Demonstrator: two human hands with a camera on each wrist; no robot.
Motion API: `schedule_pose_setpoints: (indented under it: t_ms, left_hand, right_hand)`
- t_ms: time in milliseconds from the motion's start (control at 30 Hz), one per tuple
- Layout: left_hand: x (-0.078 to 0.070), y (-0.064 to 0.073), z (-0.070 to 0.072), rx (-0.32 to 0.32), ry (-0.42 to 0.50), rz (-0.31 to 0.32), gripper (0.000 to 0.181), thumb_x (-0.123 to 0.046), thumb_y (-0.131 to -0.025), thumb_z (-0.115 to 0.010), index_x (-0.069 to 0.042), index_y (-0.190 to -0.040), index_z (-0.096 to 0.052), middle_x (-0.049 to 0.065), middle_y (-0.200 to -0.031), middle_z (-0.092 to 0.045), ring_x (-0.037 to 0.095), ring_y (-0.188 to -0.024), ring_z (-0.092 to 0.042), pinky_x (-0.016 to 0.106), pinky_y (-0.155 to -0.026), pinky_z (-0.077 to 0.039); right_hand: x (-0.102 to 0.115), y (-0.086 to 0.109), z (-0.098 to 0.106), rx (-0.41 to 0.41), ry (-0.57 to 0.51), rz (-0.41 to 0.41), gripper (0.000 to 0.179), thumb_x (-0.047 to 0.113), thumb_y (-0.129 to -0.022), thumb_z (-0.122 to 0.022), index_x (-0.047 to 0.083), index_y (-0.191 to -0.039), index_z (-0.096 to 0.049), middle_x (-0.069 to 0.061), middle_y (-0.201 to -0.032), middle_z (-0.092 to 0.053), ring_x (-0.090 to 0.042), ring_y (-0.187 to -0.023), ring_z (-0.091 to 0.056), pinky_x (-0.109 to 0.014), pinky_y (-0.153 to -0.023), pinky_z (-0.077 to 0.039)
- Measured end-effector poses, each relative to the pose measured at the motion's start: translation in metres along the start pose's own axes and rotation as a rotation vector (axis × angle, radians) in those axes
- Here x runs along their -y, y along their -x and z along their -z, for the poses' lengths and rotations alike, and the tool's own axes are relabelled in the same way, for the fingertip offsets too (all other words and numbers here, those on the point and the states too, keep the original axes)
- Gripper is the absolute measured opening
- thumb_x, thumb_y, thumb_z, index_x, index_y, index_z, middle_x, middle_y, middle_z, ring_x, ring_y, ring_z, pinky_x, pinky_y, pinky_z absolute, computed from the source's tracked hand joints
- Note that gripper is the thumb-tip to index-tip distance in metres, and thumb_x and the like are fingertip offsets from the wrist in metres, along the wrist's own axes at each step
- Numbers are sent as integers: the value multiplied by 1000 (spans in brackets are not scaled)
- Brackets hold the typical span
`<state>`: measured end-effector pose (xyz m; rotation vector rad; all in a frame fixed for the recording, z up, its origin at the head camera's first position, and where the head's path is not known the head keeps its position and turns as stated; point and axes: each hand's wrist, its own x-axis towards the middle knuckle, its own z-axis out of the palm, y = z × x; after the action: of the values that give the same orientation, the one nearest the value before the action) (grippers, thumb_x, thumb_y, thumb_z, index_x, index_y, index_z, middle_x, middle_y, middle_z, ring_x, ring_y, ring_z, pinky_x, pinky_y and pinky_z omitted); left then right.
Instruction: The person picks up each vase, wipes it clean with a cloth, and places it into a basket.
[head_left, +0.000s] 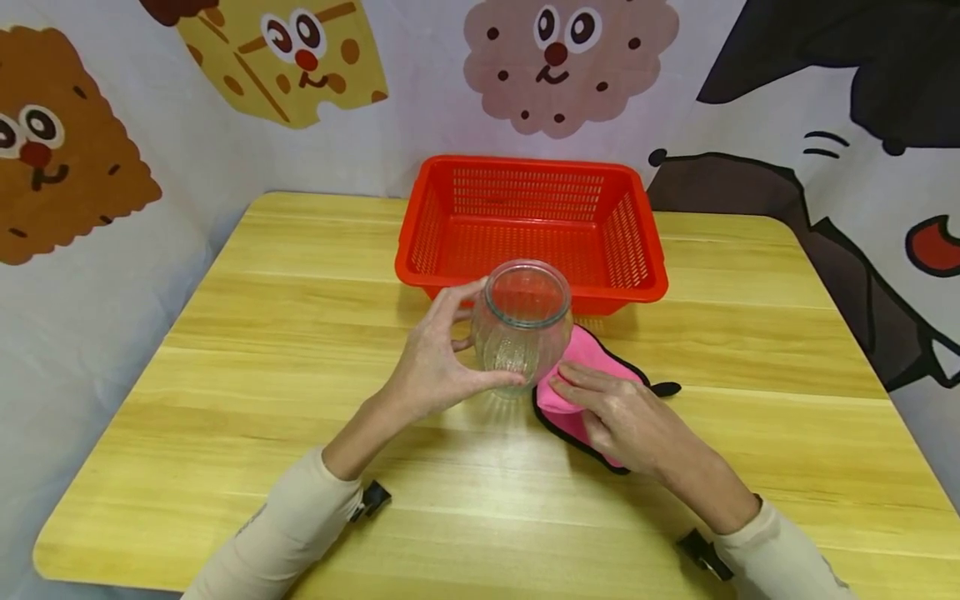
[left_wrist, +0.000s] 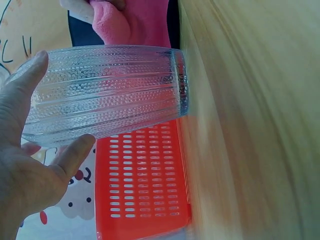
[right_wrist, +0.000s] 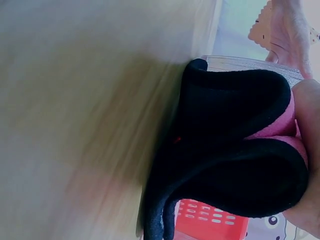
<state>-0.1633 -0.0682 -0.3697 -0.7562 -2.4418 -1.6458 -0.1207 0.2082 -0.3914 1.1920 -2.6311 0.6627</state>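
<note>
My left hand (head_left: 431, 362) holds a clear glass jar (head_left: 517, 342) from its left side, fingers behind and thumb in front. The jar is upright with its mouth uncovered, and ribbed, dotted glass (left_wrist: 110, 90) shows in the left wrist view. Whether its base touches the table cannot be told. On the jar's right, my right hand (head_left: 626, 417) pinches a bunched pink cloth (head_left: 596, 354) with black edging against or close beside the glass. Folds of the cloth's black side (right_wrist: 235, 175) fill the right wrist view and hide most of the fingers.
A red plastic basket (head_left: 532, 296) with slotted walls stands just behind the jar. Both are at a wood-grain table (head_left: 225, 375). A cloth backdrop (head_left: 420, 100) with cartoon biscuits and cheese hangs behind and beside it.
</note>
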Motion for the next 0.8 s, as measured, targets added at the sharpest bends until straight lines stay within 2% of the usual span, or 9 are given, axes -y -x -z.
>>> schedule_pose_setpoints:
  t_ms: [500, 800]
  left_hand:
    - [1, 0, 0, -2, -14, -6, 105, -23, -64, -101, -15, -150, -41, 5, -142, -46, 23, -122, -54, 34, -86, -58]
    - [1, 2, -1, -8, -54, -36, 107, -23, -64, -100, -13, -151, -39, 7, -139, -47, 23, -122, -54, 36, -84, -59]
  right_hand:
    - [-3, -1, -4, 55, 0, 3, 44, -10, -79, -62, -3, -122, -72, -19, -131, -64, -34, -122, -61, -51, -92, -55]
    - [-3, -3, -7, 112, 54, -14, 43, -6, -84, -64, 2, -125, -72, -14, -134, -64, -32, -126, -58, -50, -94, -55]
